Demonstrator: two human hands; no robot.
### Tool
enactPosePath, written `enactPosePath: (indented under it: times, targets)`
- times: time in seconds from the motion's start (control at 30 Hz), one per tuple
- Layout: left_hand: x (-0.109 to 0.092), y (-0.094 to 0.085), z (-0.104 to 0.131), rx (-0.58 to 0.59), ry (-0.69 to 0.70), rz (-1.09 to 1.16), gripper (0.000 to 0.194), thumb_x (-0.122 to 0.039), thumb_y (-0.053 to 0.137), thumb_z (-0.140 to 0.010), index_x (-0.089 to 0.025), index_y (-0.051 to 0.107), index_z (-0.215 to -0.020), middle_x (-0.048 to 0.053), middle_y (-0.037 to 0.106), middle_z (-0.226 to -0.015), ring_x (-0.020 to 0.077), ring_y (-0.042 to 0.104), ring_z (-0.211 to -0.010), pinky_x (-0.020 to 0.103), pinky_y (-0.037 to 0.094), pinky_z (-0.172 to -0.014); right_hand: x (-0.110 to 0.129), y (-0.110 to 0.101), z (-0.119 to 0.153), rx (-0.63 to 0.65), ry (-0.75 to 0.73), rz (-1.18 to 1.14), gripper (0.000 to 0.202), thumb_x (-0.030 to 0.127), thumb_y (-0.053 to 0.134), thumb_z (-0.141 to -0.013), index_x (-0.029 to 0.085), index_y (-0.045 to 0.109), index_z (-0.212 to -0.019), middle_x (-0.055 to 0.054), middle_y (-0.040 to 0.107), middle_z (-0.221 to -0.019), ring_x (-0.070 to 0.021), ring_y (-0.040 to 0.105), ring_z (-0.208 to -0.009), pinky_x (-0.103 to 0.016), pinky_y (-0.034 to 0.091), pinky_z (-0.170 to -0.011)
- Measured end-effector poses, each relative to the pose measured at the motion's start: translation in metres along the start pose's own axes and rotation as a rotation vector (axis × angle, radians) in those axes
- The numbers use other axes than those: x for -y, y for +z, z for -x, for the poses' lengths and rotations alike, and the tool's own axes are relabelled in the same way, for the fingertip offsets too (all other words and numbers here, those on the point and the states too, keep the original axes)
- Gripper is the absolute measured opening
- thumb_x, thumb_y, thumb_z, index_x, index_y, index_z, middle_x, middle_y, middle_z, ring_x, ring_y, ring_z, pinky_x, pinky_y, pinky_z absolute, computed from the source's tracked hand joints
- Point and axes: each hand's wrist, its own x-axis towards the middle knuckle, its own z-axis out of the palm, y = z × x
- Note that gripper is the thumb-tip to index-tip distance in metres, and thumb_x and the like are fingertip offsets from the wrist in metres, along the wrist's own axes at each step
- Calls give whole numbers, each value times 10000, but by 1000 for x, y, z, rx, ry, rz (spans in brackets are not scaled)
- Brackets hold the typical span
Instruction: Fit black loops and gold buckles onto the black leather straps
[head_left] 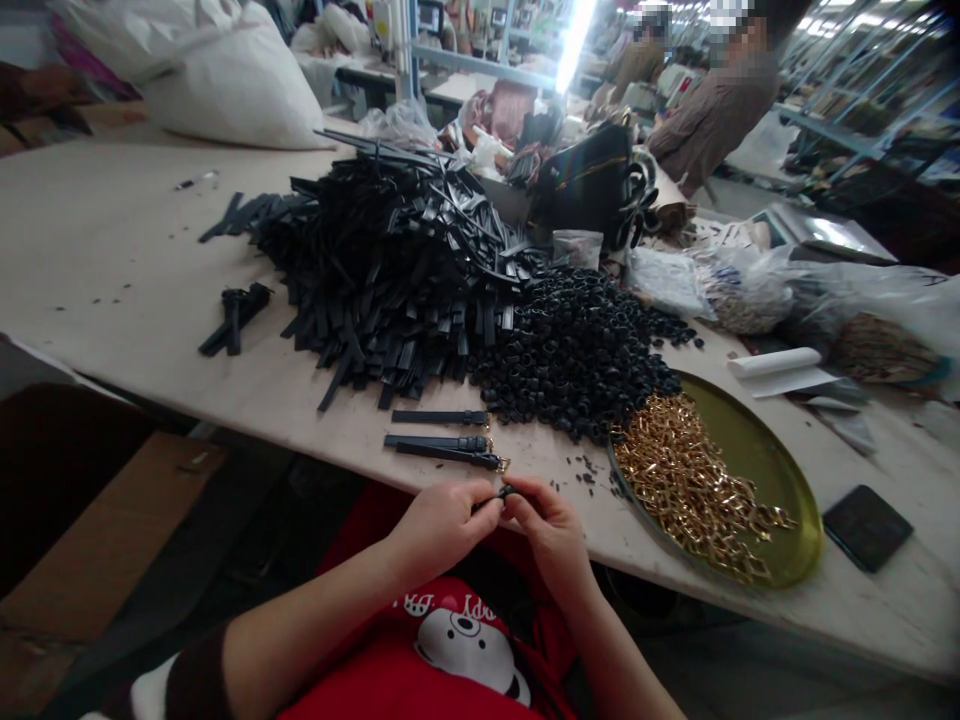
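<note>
My left hand point(444, 525) and my right hand point(551, 530) meet at the table's front edge, fingers pinched round a small black strap piece point(504, 494). Most of that piece is hidden by the fingers. Just beyond them lie finished-looking black straps point(439, 417) with gold buckles point(502, 464) at their right ends. A large heap of black strips point(390, 260) stands behind these, and a pile of small black loops point(577, 350) adjoins it on the right. Gold buckles point(690, 480) fill the left part of a round olive-gold tray point(799, 520).
A black square object point(868, 527) lies right of the tray. Two crossed black straps point(234, 318) rest at the left. A white sack point(232, 80), a dark bag point(585, 180) and plastic-wrapped bundles point(750, 290) stand farther back. A person point(712, 110) is beyond the table.
</note>
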Motion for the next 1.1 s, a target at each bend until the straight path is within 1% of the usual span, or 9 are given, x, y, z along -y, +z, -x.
enactPosePath:
  times: [0.13, 0.3, 0.4, 0.5, 0.63, 0.77, 0.9, 1.0, 1.1]
  targets:
    - [-1, 10, -3, -38, -52, 151, 294, -330, 384, -855, -178, 585, -703, -7, 596, -648, 133, 508, -601, 217, 306, -539, -8, 8, -3, 7, 258, -401, 222, 369, 682, -668, 227, 649, -835, -3, 640, -722, -142, 572, -631, -299, 480, -619]
    - [3, 16, -6, -26, -87, 213, 249, -325, 387, -851, -175, 583, -821, 19, 624, -746, 159, 552, -693, 235, 377, -616, -11, 13, -4, -16, 269, -481, 215, 397, 671, -672, 209, 621, -764, -16, 649, -725, -162, 588, -695, -277, 472, -602]
    - [5, 14, -5, 10, -61, 276, 233, -208, 421, -810, -177, 512, -1023, 36, 635, -899, 166, 576, -803, 258, 416, -720, -9, 11, -4, -92, 247, -472, 190, 377, 676, -671, 211, 618, -743, 4, 645, -731, -123, 558, -624, -245, 452, -587]
    - [7, 13, -2, -31, -37, 351, 306, -134, 404, -791, -175, 431, -1092, 46, 630, -955, 158, 585, -854, 273, 429, -772, -7, 13, 0, -49, 270, -472, 182, 355, 667, -689, 218, 626, -802, 13, 644, -742, -111, 545, -598, -246, 442, -603]
    - [11, 15, 1, -52, -72, 437, 245, -165, 409, -807, -178, 422, -1051, 29, 643, -859, 142, 601, -779, 263, 452, -710, -4, 18, 9, 22, 242, -389, 228, 382, 631, -727, 201, 629, -866, -2, 637, -734, -136, 558, -636, -269, 439, -631]
    - [15, 13, 6, 1, -170, 512, 265, -296, 493, -790, -179, 414, -1015, -14, 609, -692, 124, 573, -583, 215, 427, -507, 1, 15, 17, -8, 178, -417, 352, 512, 501, -782, 189, 642, -784, -13, 621, -673, -142, 549, -640, -273, 435, -646]
    - [12, 9, 13, -23, -182, 423, 298, -358, 542, -760, -177, 439, -972, -23, 604, -662, 123, 561, -557, 213, 404, -497, 5, 13, 23, 86, 267, -459, 190, 387, 628, -734, 218, 621, -819, 34, 583, -653, -96, 493, -576, -223, 392, -584]
    - [8, 4, 17, -63, -157, 260, 244, -361, 554, -749, -174, 498, -895, -6, 625, -707, 142, 575, -631, 237, 412, -569, 5, 13, 25, 227, 357, -463, 295, 392, 665, -700, 199, 599, -913, 32, 571, -660, -92, 477, -577, -216, 366, -575]
    - [7, 1, 19, -83, -143, 113, 232, -395, 560, -738, -177, 555, -817, 8, 635, -753, 167, 572, -694, 258, 406, -605, 4, 11, 24, 264, 410, -477, 289, 379, 707, -657, 170, 580, -811, 34, 549, -619, -84, 448, -546, -210, 336, -544]
